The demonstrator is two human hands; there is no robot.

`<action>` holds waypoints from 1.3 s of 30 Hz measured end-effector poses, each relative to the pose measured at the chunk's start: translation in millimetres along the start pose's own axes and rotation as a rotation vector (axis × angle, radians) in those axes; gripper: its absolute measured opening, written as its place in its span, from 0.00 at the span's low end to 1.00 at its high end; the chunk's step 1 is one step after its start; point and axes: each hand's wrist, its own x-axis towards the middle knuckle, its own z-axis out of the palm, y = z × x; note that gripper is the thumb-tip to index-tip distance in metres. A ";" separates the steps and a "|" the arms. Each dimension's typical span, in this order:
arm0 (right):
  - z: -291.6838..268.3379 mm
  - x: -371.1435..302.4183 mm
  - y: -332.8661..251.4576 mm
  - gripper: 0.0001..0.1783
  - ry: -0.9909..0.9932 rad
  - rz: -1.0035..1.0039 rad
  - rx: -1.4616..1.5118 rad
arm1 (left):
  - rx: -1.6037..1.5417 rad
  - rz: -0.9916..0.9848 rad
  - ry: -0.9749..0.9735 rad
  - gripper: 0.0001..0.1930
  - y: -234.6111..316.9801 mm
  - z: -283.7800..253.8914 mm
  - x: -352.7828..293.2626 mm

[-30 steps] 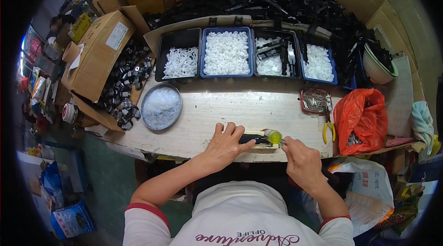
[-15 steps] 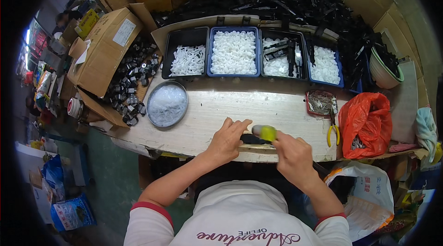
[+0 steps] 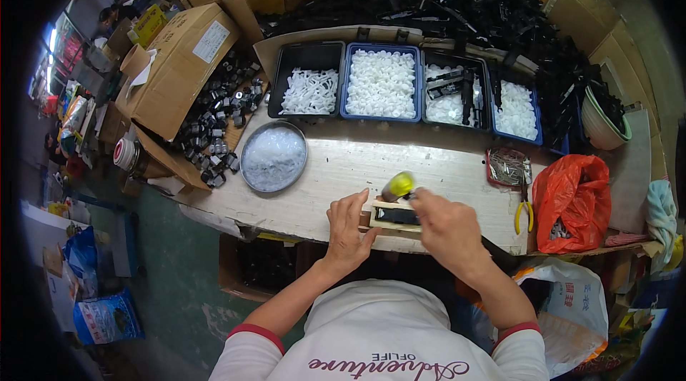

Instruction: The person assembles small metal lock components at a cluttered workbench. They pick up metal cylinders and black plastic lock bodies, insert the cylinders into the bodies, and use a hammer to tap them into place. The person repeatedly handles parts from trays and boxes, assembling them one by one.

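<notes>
Hands on mallet and wooden frame

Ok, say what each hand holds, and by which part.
The right hand grips a yellow-headed mallet by its mostly hidden handle. The left hand is at the left end of a wooden fixture; whether it grips is unclear.

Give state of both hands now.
Left hand: open, fingers spread at the left end of the wooden fixture.
Right hand: closed, holding a yellow-green mallet.
</notes>
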 end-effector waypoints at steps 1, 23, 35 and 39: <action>9.8 -0.4 0.5 0.12 -0.114 0.026 -0.054 | -0.013 -0.019 -0.008 0.40 -1.2 -1.5 -1.9; -19.6 -91.0 130.0 0.13 0.355 0.362 -0.314 | -0.238 0.208 -0.273 0.23 16.7 29.5 45.7; -19.0 -102.1 147.9 0.08 0.371 0.511 -0.188 | -1.243 -0.774 -0.255 0.15 33.2 6.7 41.5; -25.5 -72.5 67.2 0.08 0.182 0.319 0.269 | -1.082 -0.657 -0.304 0.14 30.1 8.4 26.4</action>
